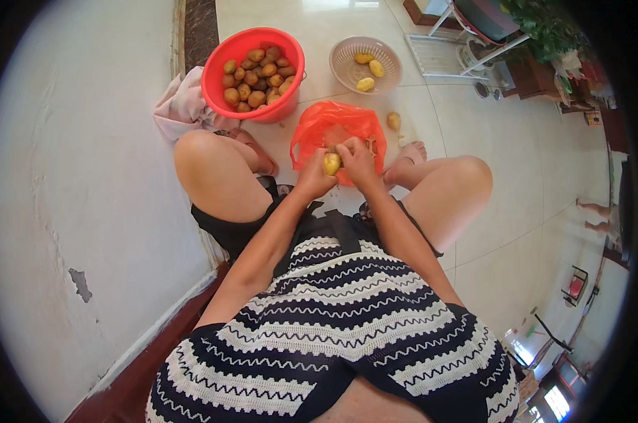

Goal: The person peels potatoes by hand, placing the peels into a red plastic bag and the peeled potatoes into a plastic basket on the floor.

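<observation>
My left hand (316,174) is wrapped around a partly peeled potato (331,164), its yellow flesh facing up. My right hand (357,157) is at the potato's far right side with fingers bent; whether a small tool is in it is hidden. Both hands are above an open red plastic bag (340,113) on the floor, with scraps of peel inside. Beyond the bag, a plastic colander (335,66) holds 3 peeled yellow potatoes (365,84). One more potato (394,121) lies on the tiles right of the bag. A red bucket (211,79) at the left holds several unpeeled potatoes (256,99).
A pale pink cloth (184,108) lies between the bucket and the white wall (97,158). My knees flank the bag. A white metal rack (422,55) with a potted plant (543,31) stands at the far right. Another person's legs (596,217) show at the right edge.
</observation>
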The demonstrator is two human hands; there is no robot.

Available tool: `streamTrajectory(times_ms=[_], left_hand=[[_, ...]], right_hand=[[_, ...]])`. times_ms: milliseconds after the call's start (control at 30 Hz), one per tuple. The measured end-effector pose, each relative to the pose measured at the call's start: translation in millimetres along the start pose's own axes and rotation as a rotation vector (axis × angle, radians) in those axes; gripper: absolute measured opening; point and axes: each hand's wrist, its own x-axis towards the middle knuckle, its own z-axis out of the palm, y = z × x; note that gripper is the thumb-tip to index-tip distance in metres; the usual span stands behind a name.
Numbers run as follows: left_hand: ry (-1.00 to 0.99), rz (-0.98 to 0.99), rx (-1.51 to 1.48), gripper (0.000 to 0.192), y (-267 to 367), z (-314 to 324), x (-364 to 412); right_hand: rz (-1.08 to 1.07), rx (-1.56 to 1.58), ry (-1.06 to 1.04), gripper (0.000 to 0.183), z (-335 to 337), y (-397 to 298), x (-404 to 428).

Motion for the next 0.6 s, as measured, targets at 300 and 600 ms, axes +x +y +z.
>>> streamTrajectory(times_ms=[300,600], left_hand=[[-0.064,-0.023,-0.489,0.053,-8,5,6],[-0.019,-0.239,-0.382,0.050,6,-5,1]], right_hand=[[0.177,0.478,0.101,0.019,5,-11,-2],[0.090,0.190,-0.062,0.016,5,-18,-9]])
